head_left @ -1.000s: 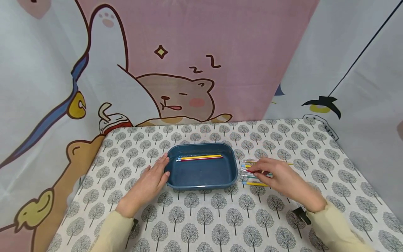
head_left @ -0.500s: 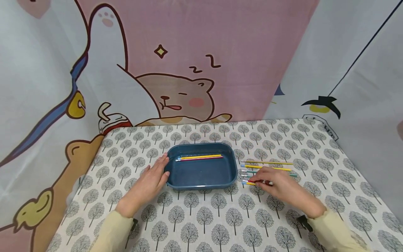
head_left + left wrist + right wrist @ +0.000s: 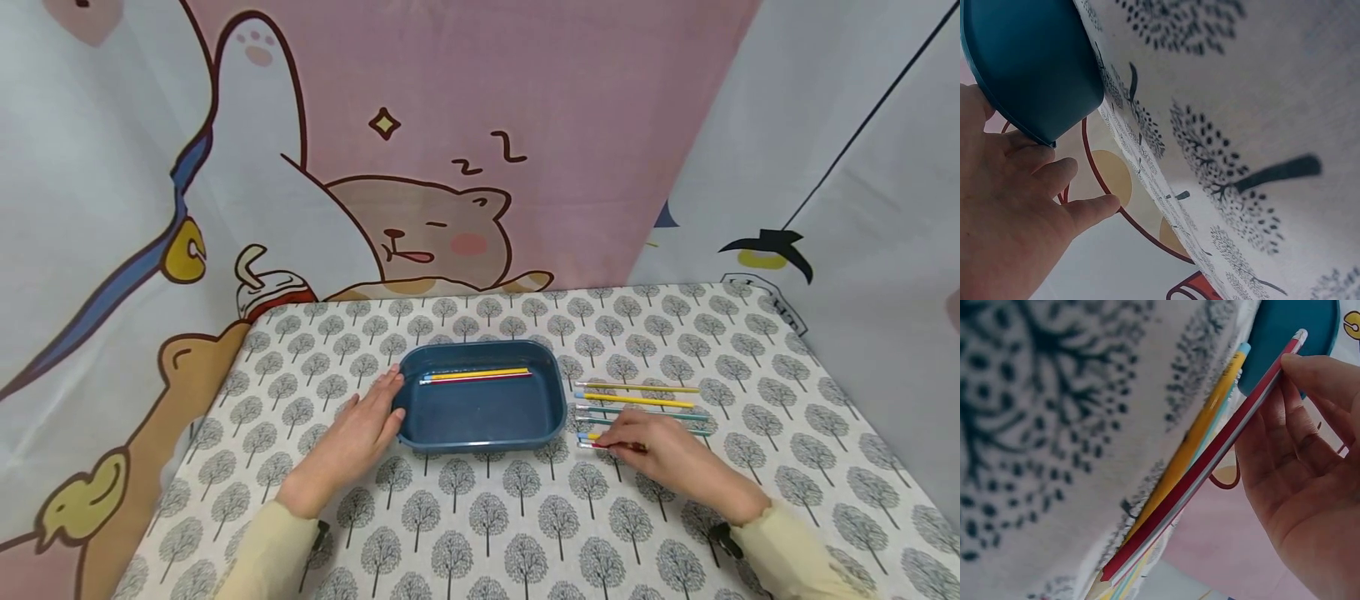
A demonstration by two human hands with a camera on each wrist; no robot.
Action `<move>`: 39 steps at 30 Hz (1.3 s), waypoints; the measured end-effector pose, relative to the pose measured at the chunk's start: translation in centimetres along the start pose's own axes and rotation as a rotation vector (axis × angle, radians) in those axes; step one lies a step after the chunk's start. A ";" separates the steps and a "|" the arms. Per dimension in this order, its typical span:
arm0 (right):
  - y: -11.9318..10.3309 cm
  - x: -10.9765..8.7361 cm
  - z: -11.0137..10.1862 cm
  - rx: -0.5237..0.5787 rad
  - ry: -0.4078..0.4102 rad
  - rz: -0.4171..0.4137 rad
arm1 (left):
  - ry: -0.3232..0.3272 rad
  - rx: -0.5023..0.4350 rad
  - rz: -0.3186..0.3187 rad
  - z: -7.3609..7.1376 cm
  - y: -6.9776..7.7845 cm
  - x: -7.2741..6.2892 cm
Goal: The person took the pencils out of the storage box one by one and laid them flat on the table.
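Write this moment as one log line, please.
left hand: touches blue rectangular plastic tray | right hand: pinches red-white striped pencil | in tray: yellow pencil, red pencil | on tree-print cloth: yellow pencils, teal pencils

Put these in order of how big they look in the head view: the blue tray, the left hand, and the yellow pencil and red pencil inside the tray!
1. Blue tray
2. Left hand
3. Yellow pencil and red pencil: both long and thin, too alike to rank.

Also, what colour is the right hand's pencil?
Red with whitish stripes; the pencil shows best in right wrist view.
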State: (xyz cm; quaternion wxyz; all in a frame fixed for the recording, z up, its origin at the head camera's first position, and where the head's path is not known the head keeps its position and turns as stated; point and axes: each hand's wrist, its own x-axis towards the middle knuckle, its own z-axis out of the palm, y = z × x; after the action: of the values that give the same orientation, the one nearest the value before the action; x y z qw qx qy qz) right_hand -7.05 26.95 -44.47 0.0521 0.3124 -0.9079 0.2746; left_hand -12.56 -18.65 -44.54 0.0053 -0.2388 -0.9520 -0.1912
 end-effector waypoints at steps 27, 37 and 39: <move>0.9 0.1 0.3 -0.033 -0.068 0.000 | 0.000 0.000 0.005 0.0 0.0 0.0; 1.1 0.1 0.4 -0.003 -0.113 0.049 | 0.005 0.001 0.012 0.0 -0.2 0.0; 1.1 0.1 0.5 -0.006 -0.115 0.053 | 0.004 0.001 0.011 0.0 -0.2 0.0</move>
State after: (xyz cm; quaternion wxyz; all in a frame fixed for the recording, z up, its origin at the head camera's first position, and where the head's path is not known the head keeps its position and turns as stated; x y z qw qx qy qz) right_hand -7.79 27.38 -45.36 -0.0064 0.3035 -0.9181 0.2549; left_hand -12.67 -18.75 -44.63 0.0083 -0.2437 -0.9508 -0.1912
